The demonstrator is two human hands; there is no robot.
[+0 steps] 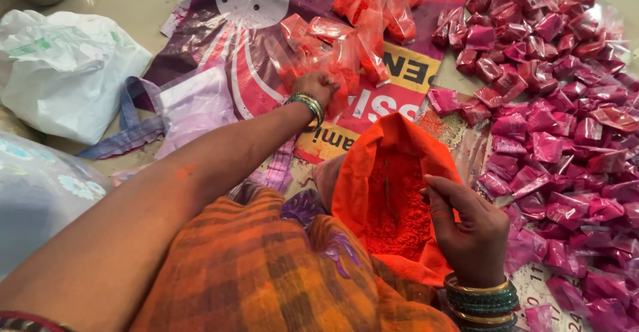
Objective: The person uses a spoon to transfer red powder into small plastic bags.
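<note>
Seen from the head camera, the person sits on the floor with legs covered in an orange and brown checked cloth. The left hand is stretched well forward, its fingers closed down among a heap of small clear plastic packets filled with orange powder; it seems to grip one of them, though the fingertips are hidden by the plastic, so I cannot tell exactly which packet it holds. Green and gold bangles ring that wrist.

The right hand sits close to the body, thumb and fingers pinching the right edge of a large open orange plastic bag of loose orange powder, which stands between the knees with its mouth gaping upward. A stack of green and gold bangles circles this wrist too. The two hands are well apart, one far out, one near.

The orange packets lie on a printed pink and purple plastic sheet spread over the floor. To the right spreads a wide scatter of small clear packets of magenta powder, reaching from the far edge down beside the right hand. At far left lies a crumpled white plastic bag, and next to it a pale cloth bag with blue handles.
</note>
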